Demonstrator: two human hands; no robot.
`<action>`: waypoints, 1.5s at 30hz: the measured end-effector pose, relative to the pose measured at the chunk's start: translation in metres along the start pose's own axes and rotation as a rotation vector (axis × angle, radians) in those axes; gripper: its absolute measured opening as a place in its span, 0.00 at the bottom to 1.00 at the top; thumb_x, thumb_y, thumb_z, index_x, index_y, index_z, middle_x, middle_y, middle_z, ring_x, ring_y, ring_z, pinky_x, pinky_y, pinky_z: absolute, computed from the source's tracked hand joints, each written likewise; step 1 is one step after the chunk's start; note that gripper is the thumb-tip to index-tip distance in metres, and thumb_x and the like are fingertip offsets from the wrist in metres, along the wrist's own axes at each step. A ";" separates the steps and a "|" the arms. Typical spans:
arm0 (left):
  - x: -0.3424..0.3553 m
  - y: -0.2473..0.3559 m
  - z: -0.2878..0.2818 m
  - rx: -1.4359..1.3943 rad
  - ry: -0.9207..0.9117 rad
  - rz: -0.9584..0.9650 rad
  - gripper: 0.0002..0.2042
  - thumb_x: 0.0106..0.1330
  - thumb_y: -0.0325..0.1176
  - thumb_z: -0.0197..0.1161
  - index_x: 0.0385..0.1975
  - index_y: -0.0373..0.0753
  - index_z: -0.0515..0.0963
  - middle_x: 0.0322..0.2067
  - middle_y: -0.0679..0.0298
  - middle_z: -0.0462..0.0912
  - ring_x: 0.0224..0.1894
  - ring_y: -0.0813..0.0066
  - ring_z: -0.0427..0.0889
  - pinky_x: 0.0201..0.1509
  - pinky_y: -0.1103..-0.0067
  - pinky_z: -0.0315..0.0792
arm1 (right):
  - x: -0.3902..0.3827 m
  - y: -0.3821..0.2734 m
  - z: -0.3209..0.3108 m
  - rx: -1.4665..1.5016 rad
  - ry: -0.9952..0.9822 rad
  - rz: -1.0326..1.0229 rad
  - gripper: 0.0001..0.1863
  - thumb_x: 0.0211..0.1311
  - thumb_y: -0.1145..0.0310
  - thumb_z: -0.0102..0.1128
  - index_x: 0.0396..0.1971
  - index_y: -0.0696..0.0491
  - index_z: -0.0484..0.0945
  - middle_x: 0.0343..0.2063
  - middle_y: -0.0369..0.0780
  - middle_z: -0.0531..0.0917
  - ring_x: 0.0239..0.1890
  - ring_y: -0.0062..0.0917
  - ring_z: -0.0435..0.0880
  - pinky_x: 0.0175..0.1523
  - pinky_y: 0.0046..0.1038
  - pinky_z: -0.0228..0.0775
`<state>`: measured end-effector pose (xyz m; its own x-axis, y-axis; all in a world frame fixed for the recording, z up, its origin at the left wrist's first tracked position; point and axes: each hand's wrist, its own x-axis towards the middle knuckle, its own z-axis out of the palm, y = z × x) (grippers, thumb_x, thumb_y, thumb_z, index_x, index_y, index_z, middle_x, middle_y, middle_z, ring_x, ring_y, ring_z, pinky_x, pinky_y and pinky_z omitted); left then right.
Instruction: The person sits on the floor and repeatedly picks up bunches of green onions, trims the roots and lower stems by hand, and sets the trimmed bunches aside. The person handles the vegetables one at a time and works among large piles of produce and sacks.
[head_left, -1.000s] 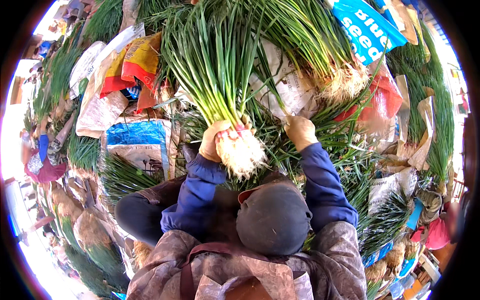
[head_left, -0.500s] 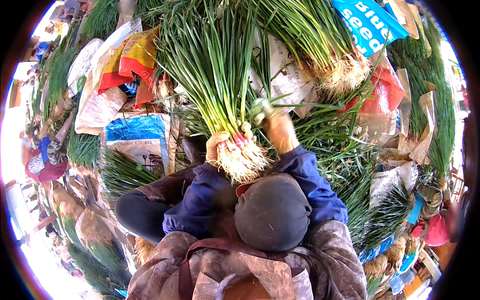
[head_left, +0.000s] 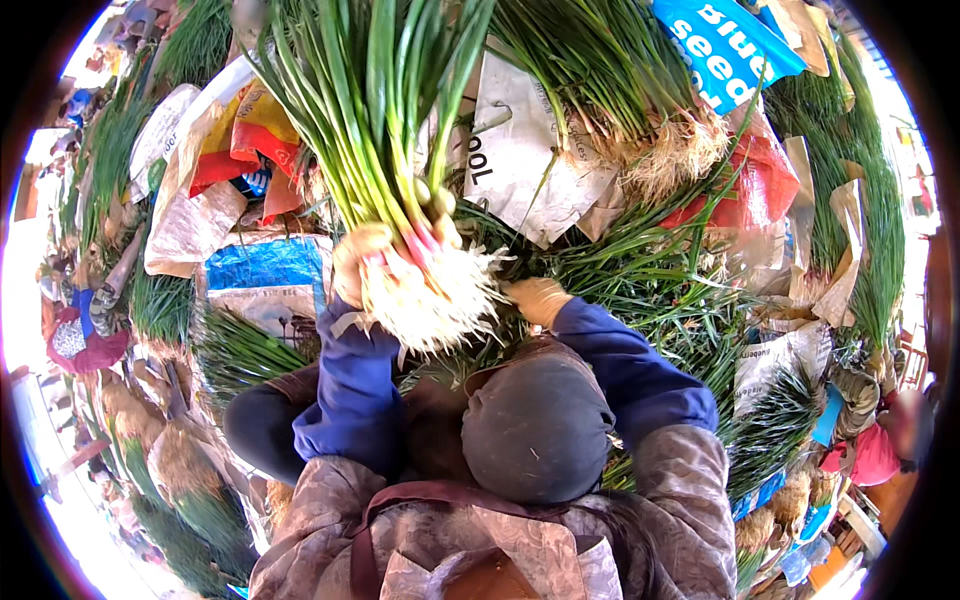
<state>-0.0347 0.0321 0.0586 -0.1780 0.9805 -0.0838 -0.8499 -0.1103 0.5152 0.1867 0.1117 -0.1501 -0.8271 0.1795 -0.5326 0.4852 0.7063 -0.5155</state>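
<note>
A thick bunch of spring onions stands tilted in front of me, green leaves away from me and pale roots toward me. Around its pinkish-white stem ends my gloved left hand is closed, with light fingertips showing on the bunch's right side. Just right of the roots is my gloved right hand, its back toward the view and its fingers drawn together. The fingertips reach the edge of the roots and loose leaves; what they hold, if anything, is hidden.
Loose green leaves lie in a heap to the right. Beyond them, another spring onion bunch rests on a white printed sack. A blue bag, a red-and-yellow sack and a blue-and-white sack lie around. Other people sit at both sides.
My left hand has lifted the bunch and moved it left and away from me. My right hand, blurred before beside the stems, has come down toward me, next to the roots.
</note>
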 end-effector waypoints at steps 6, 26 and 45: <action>0.028 -0.002 -0.048 -0.079 0.105 0.030 0.31 0.55 0.43 0.58 0.57 0.32 0.65 0.47 0.52 0.77 0.41 0.65 0.78 0.46 0.68 0.75 | -0.009 -0.012 -0.174 0.102 0.396 0.395 0.17 0.67 0.63 0.49 0.54 0.44 0.73 0.38 0.43 0.83 0.36 0.28 0.83 0.41 0.32 0.77; -0.004 -0.047 -0.028 -0.216 0.161 -0.048 0.23 0.52 0.38 0.60 0.47 0.32 0.73 0.45 0.52 0.78 0.51 0.57 0.76 0.60 0.63 0.69 | -0.019 -0.003 -0.107 0.854 0.729 -0.200 0.13 0.61 0.62 0.58 0.44 0.49 0.78 0.39 0.43 0.82 0.40 0.30 0.82 0.44 0.28 0.75; 0.002 -0.016 -0.037 -0.200 0.033 0.023 0.31 0.56 0.42 0.58 0.60 0.34 0.64 0.57 0.44 0.68 0.40 0.61 0.74 0.43 0.68 0.75 | 0.014 0.033 -0.116 0.151 0.574 0.141 0.10 0.63 0.61 0.53 0.32 0.51 0.78 0.22 0.39 0.82 0.26 0.30 0.82 0.36 0.33 0.73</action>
<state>-0.0396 0.0297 0.0182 -0.2121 0.9718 -0.1035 -0.9264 -0.1662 0.3379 0.1582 0.2172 -0.0963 -0.7526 0.6341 -0.1777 0.6012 0.5516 -0.5781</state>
